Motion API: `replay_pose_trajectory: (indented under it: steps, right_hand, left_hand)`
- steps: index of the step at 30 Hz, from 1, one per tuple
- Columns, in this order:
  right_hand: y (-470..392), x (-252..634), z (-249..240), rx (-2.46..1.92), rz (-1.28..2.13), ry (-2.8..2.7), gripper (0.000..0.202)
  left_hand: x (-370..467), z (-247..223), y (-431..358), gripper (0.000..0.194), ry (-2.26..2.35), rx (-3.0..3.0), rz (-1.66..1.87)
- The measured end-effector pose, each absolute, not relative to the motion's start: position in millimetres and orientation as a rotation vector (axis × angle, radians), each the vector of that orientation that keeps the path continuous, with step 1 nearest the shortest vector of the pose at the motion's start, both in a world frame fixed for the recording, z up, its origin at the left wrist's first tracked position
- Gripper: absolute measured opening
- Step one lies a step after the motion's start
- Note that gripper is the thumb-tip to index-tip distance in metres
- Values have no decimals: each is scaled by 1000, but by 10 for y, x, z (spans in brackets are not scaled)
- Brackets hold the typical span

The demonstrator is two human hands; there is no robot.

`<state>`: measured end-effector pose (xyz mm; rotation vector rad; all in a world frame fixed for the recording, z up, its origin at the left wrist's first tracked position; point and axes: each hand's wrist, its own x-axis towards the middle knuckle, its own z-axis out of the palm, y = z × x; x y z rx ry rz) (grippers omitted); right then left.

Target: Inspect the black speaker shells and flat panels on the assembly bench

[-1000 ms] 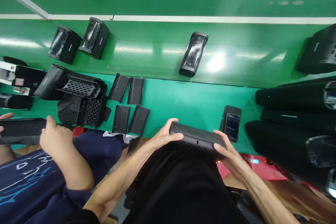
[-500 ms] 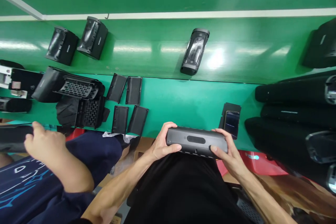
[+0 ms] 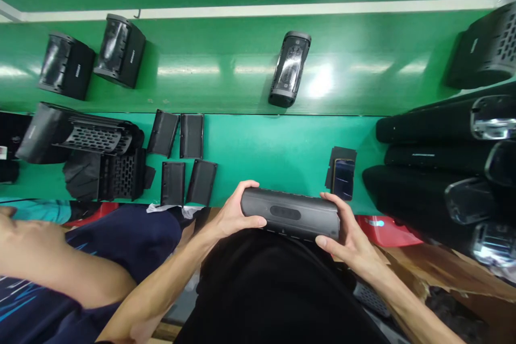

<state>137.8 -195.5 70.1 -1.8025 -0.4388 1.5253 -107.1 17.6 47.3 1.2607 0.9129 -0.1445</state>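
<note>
A long black speaker housing (image 3: 291,213) with an oval recess on its upper face is held level over my lap, at the bench's near edge. My left hand (image 3: 237,212) grips its left end, thumb along the lower side and fingers over the top. Around the right end wraps my right hand (image 3: 345,231), with the thumb on the near edge; the fingertips behind the housing are hidden. A smartphone (image 3: 343,178) lies on dark flat pieces just beyond my right hand. Left of my left hand, several black rectangular panels (image 3: 173,183) lie on the green mat.
A speaker with a clear front (image 3: 290,69) stands on the green surface (image 3: 226,91) ahead. Two similar boxes (image 3: 121,51) are at the far left, perforated shells (image 3: 100,137) nearer. Large black speakers (image 3: 427,156) crowd the right. A co-worker's arm (image 3: 60,258) is at the left.
The view has shifted, so most things appear further left. The housing stays in both my hands, turned slightly. The co-worker's hand has moved left and lower.
</note>
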Motion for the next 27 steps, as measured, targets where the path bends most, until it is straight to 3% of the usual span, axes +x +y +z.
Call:
replay_pose_trajectory:
  steps: [7, 13, 20, 24, 27]
  right_hand:
    - [-1937, 1363, 483, -1776, 1483, -419, 88]
    - [-1914, 1402, 383, -1780, 1475, -402, 91]
    - [-1666, 1523, -63, -1724, 1813, 274, 77]
    - [-1613, 1479, -169, -1689, 1709, 269, 62]
    - [-1599, 1376, -216, -1640, 1589, 335, 64]
  left_hand:
    - [-1119, 313, 133, 82, 947, 1271, -133]
    - [-1117, 252, 211, 93, 880, 1295, -179]
    - [-935, -137, 215, 72, 1107, 986, -356]
    - [-942, -242, 200, 64, 1108, 898, -228]
    - [-931, -266, 131, 55, 1196, 911, -173]
